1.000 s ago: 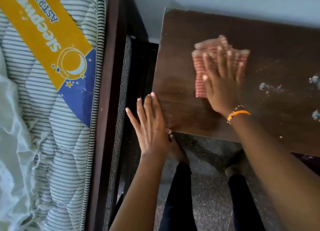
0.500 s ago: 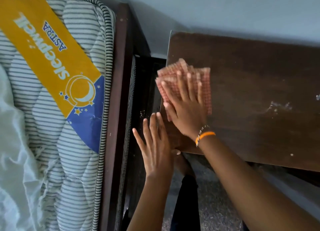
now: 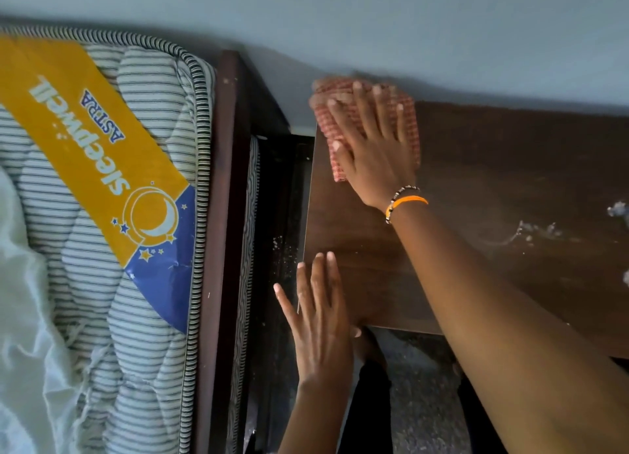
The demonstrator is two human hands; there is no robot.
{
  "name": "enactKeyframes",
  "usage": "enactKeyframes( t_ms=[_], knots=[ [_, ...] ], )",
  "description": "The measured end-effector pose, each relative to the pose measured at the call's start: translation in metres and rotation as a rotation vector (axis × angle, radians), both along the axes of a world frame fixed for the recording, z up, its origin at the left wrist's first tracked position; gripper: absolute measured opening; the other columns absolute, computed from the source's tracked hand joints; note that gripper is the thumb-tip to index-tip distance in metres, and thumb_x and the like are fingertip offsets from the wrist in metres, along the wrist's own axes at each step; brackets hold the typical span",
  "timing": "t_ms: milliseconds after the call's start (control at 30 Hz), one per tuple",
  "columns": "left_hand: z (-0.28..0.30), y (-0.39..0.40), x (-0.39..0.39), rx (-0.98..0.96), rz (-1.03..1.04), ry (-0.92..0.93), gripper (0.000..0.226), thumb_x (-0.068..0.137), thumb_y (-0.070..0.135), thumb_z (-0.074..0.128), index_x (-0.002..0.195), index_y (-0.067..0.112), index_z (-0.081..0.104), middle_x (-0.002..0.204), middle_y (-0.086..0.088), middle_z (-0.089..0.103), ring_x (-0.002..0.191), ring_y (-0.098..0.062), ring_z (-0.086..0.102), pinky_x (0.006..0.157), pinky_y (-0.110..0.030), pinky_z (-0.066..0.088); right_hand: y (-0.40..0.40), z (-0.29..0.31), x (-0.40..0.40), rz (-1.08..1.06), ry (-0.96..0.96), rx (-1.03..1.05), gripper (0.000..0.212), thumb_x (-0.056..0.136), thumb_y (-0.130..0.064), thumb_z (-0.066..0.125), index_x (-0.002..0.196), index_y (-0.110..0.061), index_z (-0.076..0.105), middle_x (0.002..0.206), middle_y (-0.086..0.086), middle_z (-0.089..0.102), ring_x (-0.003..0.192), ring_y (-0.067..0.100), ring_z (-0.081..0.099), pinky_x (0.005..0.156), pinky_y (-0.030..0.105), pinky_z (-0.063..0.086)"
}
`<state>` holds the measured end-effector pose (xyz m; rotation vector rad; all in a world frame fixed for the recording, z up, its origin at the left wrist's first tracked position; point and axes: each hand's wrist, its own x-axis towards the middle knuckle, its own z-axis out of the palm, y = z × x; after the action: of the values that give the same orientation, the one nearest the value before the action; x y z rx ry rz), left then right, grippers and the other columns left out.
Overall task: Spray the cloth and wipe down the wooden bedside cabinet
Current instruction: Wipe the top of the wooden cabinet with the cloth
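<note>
Right hand [image 3: 376, 154] presses flat, fingers spread, on cloth [image 3: 406, 126] at cabinet [image 3: 510, 167] upper-left corner; overshoot risks dropping it behind.

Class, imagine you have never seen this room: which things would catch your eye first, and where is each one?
First, the bright yellow and blue label lying across the striped quilted mattress on the left. Next, the right hand pressing a red checked cloth flat on the far left corner of the dark wooden cabinet top, an orange wristband on its wrist. The left hand rests open at the cabinet's near left corner.
</note>
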<state>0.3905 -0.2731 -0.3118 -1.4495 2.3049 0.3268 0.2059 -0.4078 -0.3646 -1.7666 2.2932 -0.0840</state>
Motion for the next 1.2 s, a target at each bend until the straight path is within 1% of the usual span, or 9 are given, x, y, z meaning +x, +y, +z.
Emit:
enactKeyframes(
  t_ms=[133, 267, 367, 533, 733, 867, 967, 1067, 1200],
  knots=[
    [0.0, 0.015, -0.007, -0.016, -0.06, 0.069, 0.122, 0.037, 0.044, 0.089, 0.142, 0.009, 0.037, 0.133, -0.009, 0.047, 0.124, -0.031, 0.048, 0.109, -0.057, 0.01, 0.048, -0.001, -0.041, -0.194, 0.031, 0.006, 0.055, 0.096, -0.037, 0.029, 0.148, -0.034, 0.012, 0.159, 0.006, 0.007, 0.146, 0.032, 0.004, 0.116, 0.052, 0.005],
    [-0.003, 0.028, -0.025, -0.084, -0.064, 0.146, 0.11, 0.045, 0.033, 0.089, 0.142, 0.017, 0.038, 0.114, -0.004, 0.045, 0.101, -0.024, 0.041, 0.101, -0.047, 0.024, 0.107, 0.002, -0.092, -0.323, 0.096, 0.055, 0.055, 0.095, -0.037, 0.027, 0.148, -0.033, 0.012, 0.159, 0.007, 0.009, 0.146, 0.032, 0.007, 0.116, 0.053, 0.008],
    [-0.003, 0.035, -0.039, -0.106, -0.03, 0.157, 0.111, 0.046, 0.031, 0.088, 0.143, 0.021, 0.035, 0.113, -0.006, 0.041, 0.096, -0.025, 0.041, 0.098, -0.046, 0.026, 0.147, 0.005, -0.116, -0.415, 0.113, 0.089, 0.056, 0.094, -0.039, 0.022, 0.148, -0.029, 0.014, 0.158, 0.01, 0.01, 0.145, 0.033, 0.007, 0.116, 0.051, 0.007],
    [0.0, 0.041, -0.052, -0.101, 0.094, 0.123, 0.121, 0.034, 0.036, 0.091, 0.142, 0.02, 0.039, 0.11, -0.009, 0.037, 0.096, -0.027, 0.037, 0.095, -0.05, 0.035, 0.196, 0.008, -0.105, -0.375, 0.067, 0.129, 0.057, 0.093, -0.04, 0.019, 0.149, -0.028, 0.011, 0.158, 0.011, 0.009, 0.145, 0.034, 0.005, 0.116, 0.053, 0.006],
    [-0.007, 0.06, -0.044, -0.104, 0.123, 0.048, 0.111, 0.043, 0.035, 0.089, 0.141, 0.022, 0.039, 0.104, -0.013, 0.051, 0.092, -0.031, 0.048, 0.087, -0.051, 0.043, 0.279, 0.012, -0.051, -0.316, 0.061, 0.222, 0.057, 0.095, -0.041, 0.019, 0.149, -0.025, 0.011, 0.158, 0.012, 0.006, 0.145, 0.035, 0.003, 0.114, 0.054, 0.008],
    [-0.007, 0.08, -0.038, -0.124, 0.118, 0.093, 0.095, 0.059, 0.024, 0.082, 0.142, 0.018, 0.037, 0.11, -0.013, 0.05, 0.096, -0.03, 0.045, 0.092, -0.05, 0.037, 0.261, 0.011, -0.042, -0.366, 0.038, 0.245, 0.058, 0.095, -0.043, 0.019, 0.149, -0.026, 0.009, 0.158, 0.015, 0.005, 0.144, 0.038, 0.003, 0.113, 0.059, 0.007],
    [-0.006, 0.094, -0.028, -0.125, 0.126, 0.092, 0.072, 0.078, 0.01, 0.056, 0.145, 0.013, 0.03, 0.119, -0.011, 0.048, 0.102, -0.029, 0.045, 0.096, -0.052, 0.038, 0.222, 0.006, -0.034, -0.327, 0.019, 0.206, 0.058, 0.095, -0.044, 0.021, 0.149, -0.027, 0.009, 0.157, 0.016, 0.006, 0.144, 0.04, 0.003, 0.113, 0.06, 0.006],
    [-0.003, 0.103, -0.018, -0.08, 0.203, 0.074, 0.069, 0.076, 0.016, 0.033, 0.144, 0.007, 0.03, 0.122, -0.012, 0.049, 0.106, -0.029, 0.046, 0.1, -0.052, 0.034, 0.173, 0.002, -0.012, -0.23, -0.003, 0.126, 0.057, 0.095, -0.043, 0.027, 0.148, -0.028, 0.014, 0.157, 0.015, 0.011, 0.144, 0.04, 0.007, 0.114, 0.055, 0.001],
    [-0.006, 0.108, -0.006, -0.088, 0.266, -0.002, 0.077, 0.075, 0.014, 0.053, 0.145, 0.006, 0.023, 0.128, -0.012, 0.044, 0.109, -0.029, 0.041, 0.102, -0.049, 0.026, 0.133, 0.004, 0.035, -0.027, -0.057, 0.078, 0.057, 0.094, -0.041, 0.03, 0.148, -0.03, 0.016, 0.158, 0.011, 0.01, 0.145, 0.036, 0.005, 0.115, 0.052, -0.003]
  ],
)
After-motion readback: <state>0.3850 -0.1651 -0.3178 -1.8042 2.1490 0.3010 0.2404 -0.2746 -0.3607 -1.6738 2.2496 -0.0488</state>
